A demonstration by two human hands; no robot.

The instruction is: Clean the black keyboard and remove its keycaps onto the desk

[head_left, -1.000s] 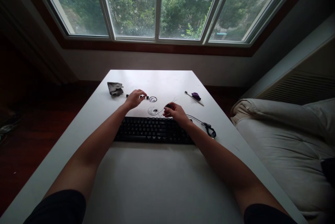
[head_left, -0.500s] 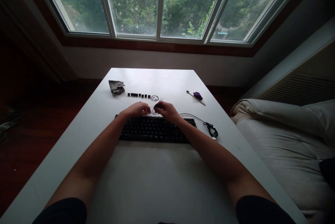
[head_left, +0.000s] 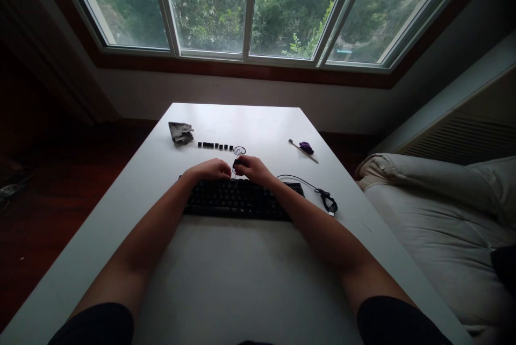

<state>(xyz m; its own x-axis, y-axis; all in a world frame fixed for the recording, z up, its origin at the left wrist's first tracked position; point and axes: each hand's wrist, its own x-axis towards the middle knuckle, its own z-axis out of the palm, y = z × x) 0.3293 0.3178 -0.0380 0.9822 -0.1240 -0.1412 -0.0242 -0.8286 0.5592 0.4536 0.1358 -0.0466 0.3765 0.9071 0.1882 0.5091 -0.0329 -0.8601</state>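
Observation:
A black keyboard (head_left: 242, 201) lies across the white table (head_left: 250, 280). My left hand (head_left: 210, 169) rests curled at its far edge. Close beside it, my right hand (head_left: 250, 168) pinches a small dark tool with a thin wire loop, a keycap puller (head_left: 235, 165), over the top row of keys. The two hands almost touch. A short row of black keycaps (head_left: 215, 145) sits on the table just beyond them, with a small ring-shaped thing (head_left: 239, 150) at its right end.
A crumpled grey cloth (head_left: 180, 132) lies at the far left of the table. A purple-headed brush (head_left: 305, 149) lies at the far right. The keyboard's cable and plug (head_left: 324, 199) trail to the right. A bed with light bedding (head_left: 439, 216) stands beside the table.
My left hand left the keycap row and came back to the keyboard's far edge. My right hand moved left to meet it, still on the puller. The view shifted slightly.

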